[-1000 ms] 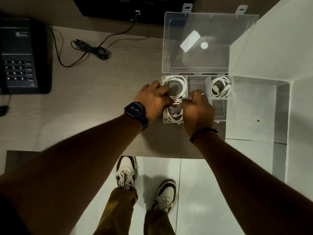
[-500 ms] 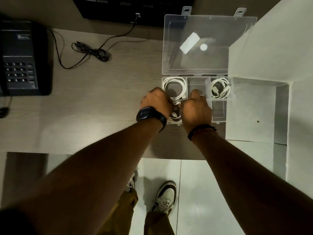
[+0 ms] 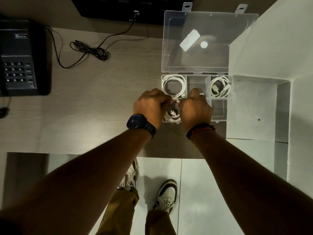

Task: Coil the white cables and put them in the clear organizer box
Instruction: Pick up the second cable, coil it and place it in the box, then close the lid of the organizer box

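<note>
Two coiled cables already lie in the box [image 3: 218,114]: one [image 3: 173,84] far left, one [image 3: 220,88] far right. Both hands, left [image 3: 149,106] and right [image 3: 195,108], are clamped on a third coil [image 3: 171,116], pressing it into the near-left compartment; it looks like the last one.

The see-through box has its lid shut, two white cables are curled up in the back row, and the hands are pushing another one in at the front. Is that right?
Almost. The head view shows the lid standing open behind the clear box, not shut. The rest holds: coiled cables lie in the back-left and back-right compartments, and both hands, left and right, press a third cable in at the front.
</note>
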The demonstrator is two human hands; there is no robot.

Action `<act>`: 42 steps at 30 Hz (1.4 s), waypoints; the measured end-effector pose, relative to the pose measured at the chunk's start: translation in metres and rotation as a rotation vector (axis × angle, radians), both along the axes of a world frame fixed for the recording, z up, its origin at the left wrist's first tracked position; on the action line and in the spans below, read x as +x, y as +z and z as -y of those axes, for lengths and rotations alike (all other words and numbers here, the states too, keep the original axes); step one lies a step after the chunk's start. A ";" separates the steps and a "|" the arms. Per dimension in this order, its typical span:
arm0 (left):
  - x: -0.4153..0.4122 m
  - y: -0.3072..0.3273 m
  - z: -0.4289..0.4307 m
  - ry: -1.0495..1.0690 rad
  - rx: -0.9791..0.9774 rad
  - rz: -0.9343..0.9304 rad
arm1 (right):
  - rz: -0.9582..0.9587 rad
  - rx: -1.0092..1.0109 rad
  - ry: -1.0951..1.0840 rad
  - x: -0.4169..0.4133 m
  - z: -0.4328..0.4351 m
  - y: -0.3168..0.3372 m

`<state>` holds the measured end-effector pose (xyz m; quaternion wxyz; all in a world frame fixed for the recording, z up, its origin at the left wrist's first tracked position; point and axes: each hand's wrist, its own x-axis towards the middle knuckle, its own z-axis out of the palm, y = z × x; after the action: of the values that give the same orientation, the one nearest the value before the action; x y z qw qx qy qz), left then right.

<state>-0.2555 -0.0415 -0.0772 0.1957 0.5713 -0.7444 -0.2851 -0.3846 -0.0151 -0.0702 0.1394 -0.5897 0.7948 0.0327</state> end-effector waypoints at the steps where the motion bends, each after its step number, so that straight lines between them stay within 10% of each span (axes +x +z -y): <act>1: 0.001 0.001 0.001 -0.084 -0.043 0.049 | -0.026 0.018 0.017 0.000 0.000 0.001; 8: 0.009 -0.008 0.002 -0.462 -0.213 0.360 | -0.074 0.042 0.074 -0.001 0.001 0.001; 23: 0.003 -0.001 0.008 -0.302 -0.069 0.474 | 0.354 -0.204 -0.003 -0.012 -0.026 -0.018; 27: 0.005 -0.002 0.012 -0.302 -0.084 0.499 | 0.101 -0.369 0.284 -0.012 -0.033 -0.015; 33: 0.011 0.007 0.022 -0.234 0.065 0.142 | 0.216 -0.495 0.054 -0.018 -0.027 0.000; 37: 0.001 0.033 0.062 0.395 0.319 -0.307 | 0.430 -0.671 -0.529 -0.059 0.015 0.035; 42: -0.023 0.064 0.115 0.592 0.764 -0.538 | 0.843 -0.214 -0.903 -0.122 0.085 0.068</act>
<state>-0.2785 -0.1566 -0.0131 0.2299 0.6935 -0.3193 -0.6036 -0.5063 -0.1002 -0.0023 0.3812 -0.1684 0.8412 -0.3447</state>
